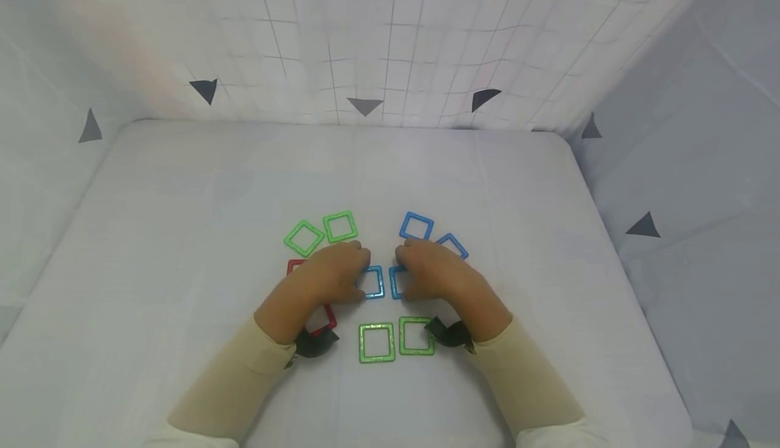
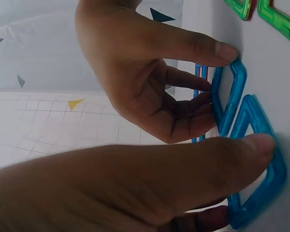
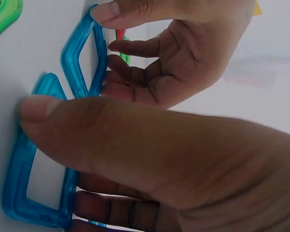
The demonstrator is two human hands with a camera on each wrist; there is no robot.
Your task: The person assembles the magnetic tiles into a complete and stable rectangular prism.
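Observation:
In the head view, my left hand (image 1: 332,272) pinches a blue square frame (image 1: 380,282) by its left side. Facing it, my right hand (image 1: 435,272) pinches a second blue square frame (image 1: 393,284) by its right side. A narrow gap separates the two frames. From the left wrist, the left thumb lies on the near blue frame (image 2: 278,169), fingers at its far edge; the other blue frame (image 2: 238,89) stands beyond, held by the right hand (image 2: 154,72). The right wrist view shows the right thumb on its frame (image 3: 19,169) and the left hand (image 3: 183,58) at the other (image 3: 72,58).
Two green frames (image 1: 377,362) (image 1: 417,352) lie nearest the body. Farther off are two green frames (image 1: 340,237) (image 1: 304,238) at left and two blue frames (image 1: 417,215) (image 1: 457,245) at right. Red frames (image 1: 330,315) (image 1: 294,263) are partly hidden by the left arm.

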